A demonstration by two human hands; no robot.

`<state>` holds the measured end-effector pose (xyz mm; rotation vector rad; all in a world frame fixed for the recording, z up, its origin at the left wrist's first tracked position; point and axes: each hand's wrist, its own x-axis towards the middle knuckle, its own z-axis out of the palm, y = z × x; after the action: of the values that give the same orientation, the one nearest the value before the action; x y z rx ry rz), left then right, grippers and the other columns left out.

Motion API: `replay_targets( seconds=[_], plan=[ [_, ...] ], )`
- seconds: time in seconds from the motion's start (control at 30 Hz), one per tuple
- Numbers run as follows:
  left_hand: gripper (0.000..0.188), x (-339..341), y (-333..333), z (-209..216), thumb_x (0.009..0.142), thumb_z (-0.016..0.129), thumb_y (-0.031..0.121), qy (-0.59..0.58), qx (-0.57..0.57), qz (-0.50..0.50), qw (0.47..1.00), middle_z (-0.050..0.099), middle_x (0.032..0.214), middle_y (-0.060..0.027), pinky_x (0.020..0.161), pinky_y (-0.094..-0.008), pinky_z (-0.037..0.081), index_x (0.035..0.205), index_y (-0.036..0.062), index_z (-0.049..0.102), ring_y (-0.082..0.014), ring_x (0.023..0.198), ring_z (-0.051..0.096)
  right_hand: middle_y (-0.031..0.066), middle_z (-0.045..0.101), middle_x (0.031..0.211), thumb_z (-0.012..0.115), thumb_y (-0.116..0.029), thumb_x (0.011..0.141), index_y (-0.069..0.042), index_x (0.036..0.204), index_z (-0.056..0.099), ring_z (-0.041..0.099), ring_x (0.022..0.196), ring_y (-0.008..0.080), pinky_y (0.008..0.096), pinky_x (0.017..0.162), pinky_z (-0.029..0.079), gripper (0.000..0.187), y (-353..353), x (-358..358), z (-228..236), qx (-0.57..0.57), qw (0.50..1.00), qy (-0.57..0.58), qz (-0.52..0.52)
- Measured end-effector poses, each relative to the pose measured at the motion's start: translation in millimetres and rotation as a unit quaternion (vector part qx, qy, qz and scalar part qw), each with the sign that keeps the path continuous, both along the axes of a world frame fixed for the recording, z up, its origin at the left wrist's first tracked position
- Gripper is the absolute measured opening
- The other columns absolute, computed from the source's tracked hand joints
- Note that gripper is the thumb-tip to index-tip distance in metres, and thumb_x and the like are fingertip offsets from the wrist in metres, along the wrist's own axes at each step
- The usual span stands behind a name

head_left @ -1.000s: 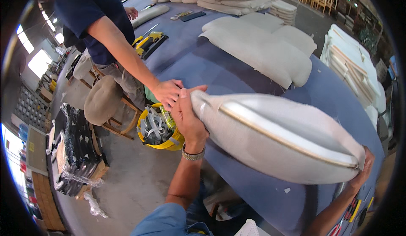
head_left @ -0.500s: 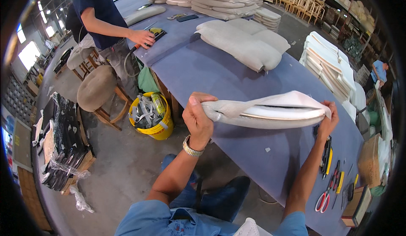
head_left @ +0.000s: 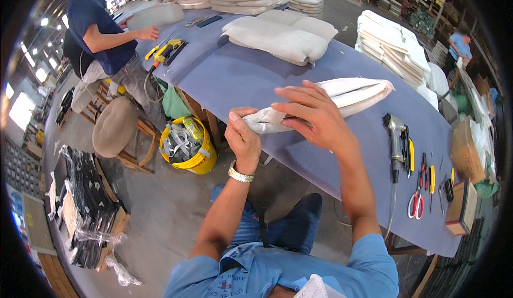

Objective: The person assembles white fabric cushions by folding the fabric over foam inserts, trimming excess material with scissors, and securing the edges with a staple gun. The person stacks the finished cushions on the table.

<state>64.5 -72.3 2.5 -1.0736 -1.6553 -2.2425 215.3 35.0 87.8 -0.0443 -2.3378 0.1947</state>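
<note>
A light beige fabric-covered seat cushion (head_left: pixel 368 96) is held edge-up above the blue-grey table, its cover parted along a long slit with white padding inside. My left hand (head_left: pixel 243 140) is closed around the cushion's left end. Over the cushion's left part lies my right hand (head_left: pixel 316 115), fingers stretched out and apart, hiding part of the edge; whether its fingertips press the fabric, I cannot tell. Farther off on the table (head_left: pixel 235 92) rest more beige cushions (head_left: pixel 280 36).
A metal air tool (head_left: pixel 396 132), red-handled scissors (head_left: pixel 416 202) and yellow cutters lie at right. A yellow bucket (head_left: pixel 200 164) of scraps and a padded chair (head_left: pixel 115 127) stand at left. A co-worker (head_left: pixel 109 31) handles another cushion near a yellow staple gun (head_left: pixel 170 49).
My right hand has left the cushion's right end and moved left over it. The cushion's right end now points farther away. The co-worker's hand has let go of the yellow staple gun.
</note>
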Motion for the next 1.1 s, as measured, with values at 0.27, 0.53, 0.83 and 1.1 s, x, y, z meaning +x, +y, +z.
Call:
replay_targets(
  seconds=[0.27,0.53,0.83,1.1],
  plan=[
    [0.054,2,-4,0,0.114,0.029,0.031,-0.003,-0.038,0.002,0.999,0.07,0.09,-0.0142,0.081,-0.0353,0.05,0.091,-0.0044,0.064,-0.0229,0.083,0.064,0.008,0.07,0.08,0.069,-0.038,0.093,-0.013,0.089,0.074,0.065,0.072,0.0322,0.0433,0.061,0.048,0.027,7,-43,7,-0.154,0.985,-0.071,-0.012],
    [0.052,-22,-11,-7,0.113,0.033,0.03,-0.03,-0.068,-0.005,0.997,0.071,0.094,-0.0162,0.084,-0.0372,0.052,0.095,-0.0052,0.066,-0.0255,0.088,0.067,0.0135,0.065,0.067,0.069,-0.046,0.093,-0.012,0.087,0.075,0.063,0.065,0.0359,0.0444,0.057,0.045,0.035,16,-75,12,-0.182,0.976,-0.115,-0.011],
    [0.035,-15,-26,33,0.105,0.055,0.031,0.215,-0.278,-0.1,0.931,0.068,0.096,-0.0234,0.079,-0.0473,0.049,0.104,-0.0009,0.069,-0.0406,0.09,0.063,0.014,0.063,0.064,0.078,-0.051,0.083,-0.005,0.078,0.072,0.06,0.059,0.0321,0.0427,0.058,0.045,0.047,52,-47,6,-0.197,0.973,-0.098,0.066],
    [0.055,-50,-15,62,0.108,0.053,0.036,0.25,-0.36,-0.159,0.885,0.044,0.063,-0.0115,0.057,-0.0416,0.032,0.073,-0.0069,0.047,-0.0189,0.064,0.036,0.0095,0.074,0.077,0.082,-0.037,0.077,-0.01,0.083,0.077,0.071,0.074,0.0282,0.0411,0.066,0.053,0.028,28,-55,-3,-0.209,0.972,0.096,0.057]
  ],
)
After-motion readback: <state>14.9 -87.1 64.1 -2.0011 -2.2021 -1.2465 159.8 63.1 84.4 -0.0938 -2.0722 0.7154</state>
